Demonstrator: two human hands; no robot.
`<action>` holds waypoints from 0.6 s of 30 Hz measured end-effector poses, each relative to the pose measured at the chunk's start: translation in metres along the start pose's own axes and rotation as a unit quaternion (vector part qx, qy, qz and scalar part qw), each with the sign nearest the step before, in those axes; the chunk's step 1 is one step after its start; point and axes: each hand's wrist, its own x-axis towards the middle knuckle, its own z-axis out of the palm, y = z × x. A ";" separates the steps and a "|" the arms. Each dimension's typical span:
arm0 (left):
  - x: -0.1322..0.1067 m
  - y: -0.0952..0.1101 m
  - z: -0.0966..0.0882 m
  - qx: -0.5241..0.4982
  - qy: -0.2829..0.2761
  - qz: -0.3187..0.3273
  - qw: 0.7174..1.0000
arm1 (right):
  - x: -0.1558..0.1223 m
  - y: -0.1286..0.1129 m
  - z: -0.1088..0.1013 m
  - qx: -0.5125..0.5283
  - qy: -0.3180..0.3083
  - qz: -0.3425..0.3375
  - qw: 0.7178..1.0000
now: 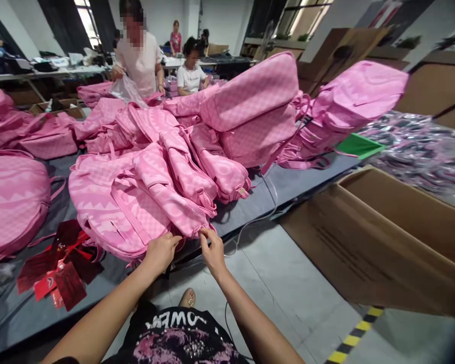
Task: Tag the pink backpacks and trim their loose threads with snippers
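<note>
Table [299,189]: dark grey on top, running across the view, loaded along much of its length.
Heap of pink bags [147,119]: spread over the table, printed with checks and zigzags, mostly tilted or leaning together.
Carton [326,258]: brown cardboard, open at the top, right of the table and close to its edge.
Wrapped pile [413,146]: glossy clear plastic around dark and pink contents, behind the carton.
Co-worker [144,65]: standing in a light top beyond the heap, with clear plastic at hand.
Backpack [102,182]: pink, lying at the table's near edge, partly covered.
Narrow bag [167,194]: pink, nearest of 3 side by side, slanting across the backpack, with lower end at the table's edge, right by the 2 hands.
Red tags [66,280]: in a loose cluster on the table, left of the backpack.
Left hand [161,253]: mostly closed, curled at the fingers, with thumb reaching to the narrow bag's lower end; cannot tell whether pinching fabric.
Right hand [213,253]: half closed, with fingertips at the same end; cannot tell how firmly gripping, if at all.
</note>
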 end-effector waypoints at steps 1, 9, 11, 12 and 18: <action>0.002 0.002 -0.001 0.008 0.001 0.000 1.000 | 0.001 0.003 0.000 0.010 -0.004 0.004 1.000; 0.019 0.025 -0.018 0.043 0.026 0.063 0.997 | 0.008 0.018 -0.007 0.073 -0.054 0.033 0.995; 0.030 0.033 -0.024 0.039 0.025 0.095 0.994 | 0.014 0.023 -0.012 0.063 -0.067 0.061 0.994; 0.038 0.036 -0.027 0.036 0.025 0.110 0.993 | 0.017 0.027 -0.015 0.044 -0.074 0.077 0.993; 0.066 0.042 -0.037 -0.021 -0.035 0.147 0.988 | 0.029 0.051 -0.045 -0.156 -0.154 0.059 0.974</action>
